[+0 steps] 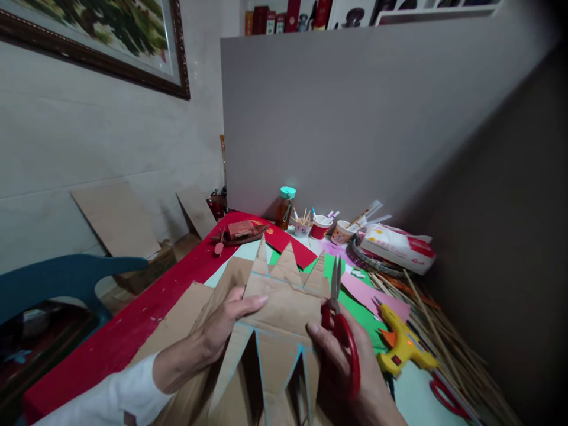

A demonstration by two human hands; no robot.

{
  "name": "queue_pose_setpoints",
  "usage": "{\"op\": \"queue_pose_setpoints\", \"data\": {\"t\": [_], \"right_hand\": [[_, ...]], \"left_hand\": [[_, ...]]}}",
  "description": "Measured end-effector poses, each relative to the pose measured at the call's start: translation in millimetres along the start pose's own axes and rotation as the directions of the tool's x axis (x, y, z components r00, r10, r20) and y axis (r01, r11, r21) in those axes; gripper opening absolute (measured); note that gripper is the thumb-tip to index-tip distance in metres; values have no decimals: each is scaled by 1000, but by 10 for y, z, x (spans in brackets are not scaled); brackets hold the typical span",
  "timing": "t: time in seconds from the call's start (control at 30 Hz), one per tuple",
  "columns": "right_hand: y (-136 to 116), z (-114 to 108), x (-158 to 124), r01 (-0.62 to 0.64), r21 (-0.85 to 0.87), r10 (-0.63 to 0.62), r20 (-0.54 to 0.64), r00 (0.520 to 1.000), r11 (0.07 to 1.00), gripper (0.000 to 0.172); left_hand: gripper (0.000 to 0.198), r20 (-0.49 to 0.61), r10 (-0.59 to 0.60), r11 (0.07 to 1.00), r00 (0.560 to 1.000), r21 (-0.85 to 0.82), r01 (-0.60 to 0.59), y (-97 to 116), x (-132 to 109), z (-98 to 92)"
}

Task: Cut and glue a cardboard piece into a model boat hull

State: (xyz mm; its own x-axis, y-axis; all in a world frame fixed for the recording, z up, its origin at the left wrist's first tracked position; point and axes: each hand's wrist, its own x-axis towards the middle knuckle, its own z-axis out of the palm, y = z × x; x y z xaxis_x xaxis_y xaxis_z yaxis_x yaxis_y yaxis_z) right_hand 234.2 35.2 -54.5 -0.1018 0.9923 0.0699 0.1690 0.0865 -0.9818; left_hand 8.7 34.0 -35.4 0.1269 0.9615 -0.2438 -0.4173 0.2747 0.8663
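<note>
Between my two hands is a piece of cardboard (284, 302) with pointed teeth cut along its far and near edges and blue lines drawn at the bases of the teeth. My left hand (226, 322) grips its left edge, thumb on top. On the right edge, my right hand (344, 355) pinches the cardboard with its thumb and also holds red-handled scissors (336, 290). The scissor blades point away from me and look nearly closed. Brown cardboard (177, 325) lies under and to the left of the cut piece.
A yellow glue gun (406, 343) lies right of my right hand, near bamboo strips (444, 343). Behind are a model boat (242, 232), a bottle (286, 207), paper cups (322, 226) and a tissue pack (397, 245). A blue chair (66, 272) stands left of the red table (89, 367).
</note>
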Motion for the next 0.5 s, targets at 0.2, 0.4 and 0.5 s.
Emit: {"op": "queue_pose_setpoints", "data": {"t": [0.2,0.4,0.5], "right_hand": [[-44,1,-71,18,29,-24,201,979,999,58],[108,-15,-158,-115,55,109,92,990,992,67],[182,-73,-175,-146,-2,146,37,989,989,64]], "left_hand": [[57,-180,8,1000,984,-8,-10,82,44,7],[56,-287,-36,999,957,8,40,-43,95,-28],[49,-290,-54,999,956,-12,53,-122,110,-15]]}}
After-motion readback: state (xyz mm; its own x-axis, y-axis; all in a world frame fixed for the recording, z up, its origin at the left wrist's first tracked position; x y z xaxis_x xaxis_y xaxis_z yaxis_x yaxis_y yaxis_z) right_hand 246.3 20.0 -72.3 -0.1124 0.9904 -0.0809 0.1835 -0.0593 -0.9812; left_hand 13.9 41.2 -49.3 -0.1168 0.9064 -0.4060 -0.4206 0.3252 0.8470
